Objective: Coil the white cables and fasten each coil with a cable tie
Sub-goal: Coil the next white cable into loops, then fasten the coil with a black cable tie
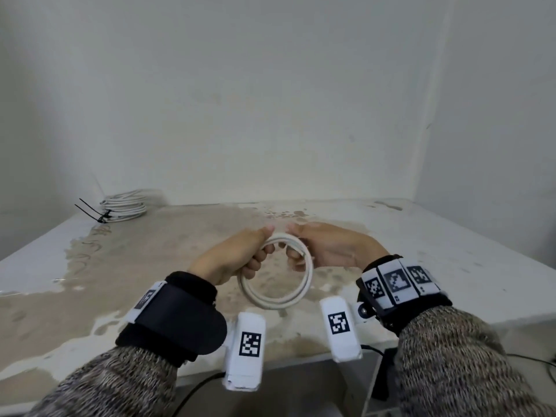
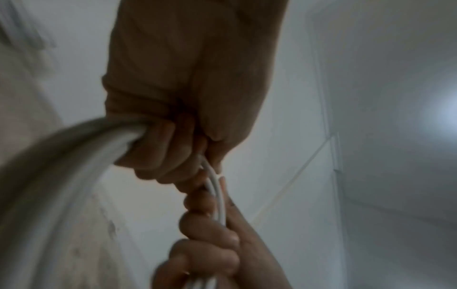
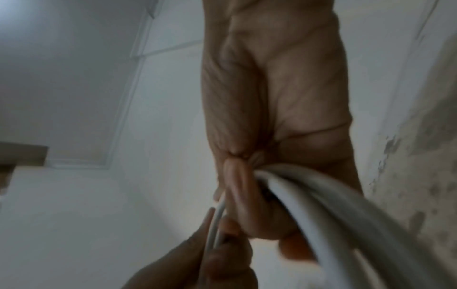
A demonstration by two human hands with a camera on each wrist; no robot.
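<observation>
I hold a white cable coil (image 1: 281, 278) up above the table (image 1: 451, 251), between my two hands, with its far arc at my fingers and its near arc hanging free toward me. My left hand (image 1: 237, 257) grips the coil's upper left side, fingers curled round the bundled strands and the thumb lying over the top; the left wrist view shows those strands (image 2: 61, 166) running out of my closed fist (image 2: 188, 82). My right hand (image 1: 328, 248) grips the upper right side the same way, thumb on top and fingers wrapped underneath, and in the right wrist view the strands (image 3: 329, 213) pass through its curled fingers (image 3: 237, 187). My two thumbs nearly meet at the far point of the ring. The coil has a few turns lying side by side. At the table's far left corner lies a stack of finished coils (image 1: 128, 204), with black cable ties (image 1: 90, 210) sticking out from them to the left. The tabletop is stained brown across its middle. Both wrists wear black bands with printed marker tags.
</observation>
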